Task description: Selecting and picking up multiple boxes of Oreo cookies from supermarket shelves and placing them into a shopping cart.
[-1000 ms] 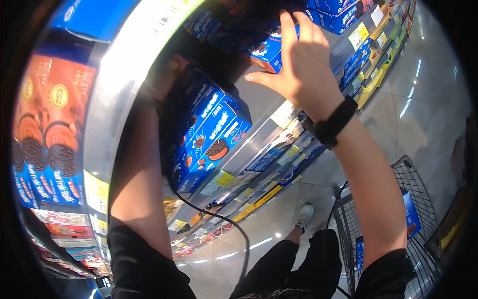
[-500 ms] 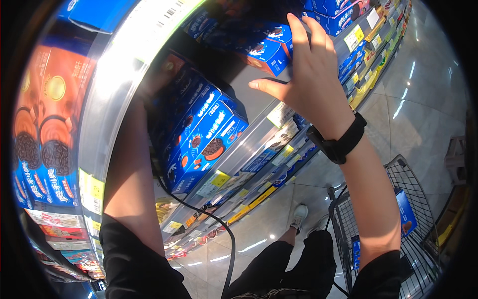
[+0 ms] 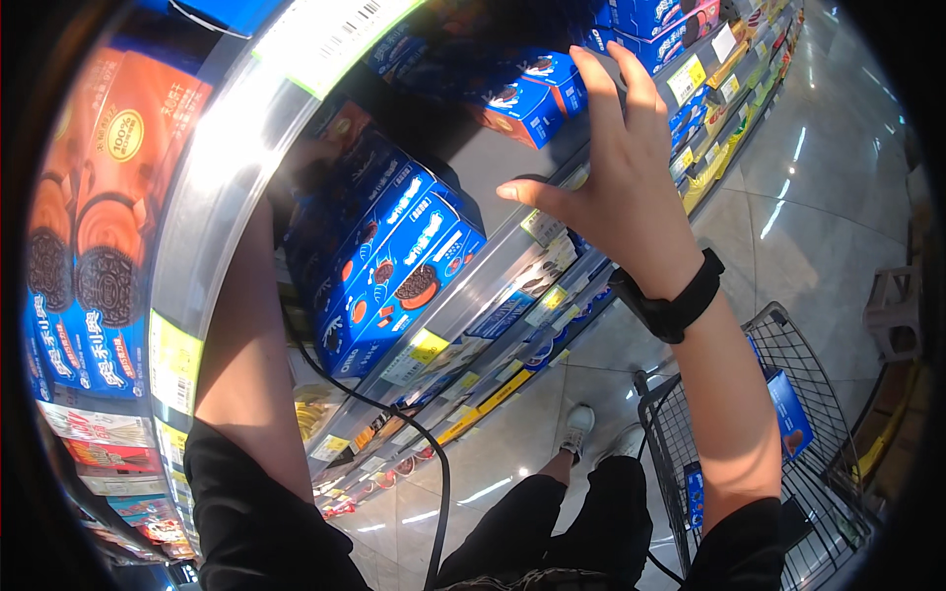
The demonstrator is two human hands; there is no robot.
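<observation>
My right hand (image 3: 626, 163) hangs open in front of the shelf, thumb and fingers spread, holding nothing. Just beyond its fingertips stand blue cookie boxes (image 3: 532, 108), a small gap from my thumb. My left arm reaches into the shelf, and my left hand (image 3: 313, 158) is in deep shadow behind the clear shelf edge. Its fingers do not show clearly. Close beside it sits a stack of blue cookie boxes (image 3: 399, 266), their ends facing the shelf's front. Bare grey shelf lies between the two groups of boxes.
Brown and blue cookie packs (image 3: 108, 227) fill the shelf at left. A wire shopping cart (image 3: 808, 355) with blue boxes stands at lower right, near a grey stool (image 3: 895, 313). A black cable (image 3: 434, 443) hangs before the lower shelves.
My right hand has shifted slightly down and away from the boxes, still spread. The view has moved a little. My left arm stays inside the shelf.
</observation>
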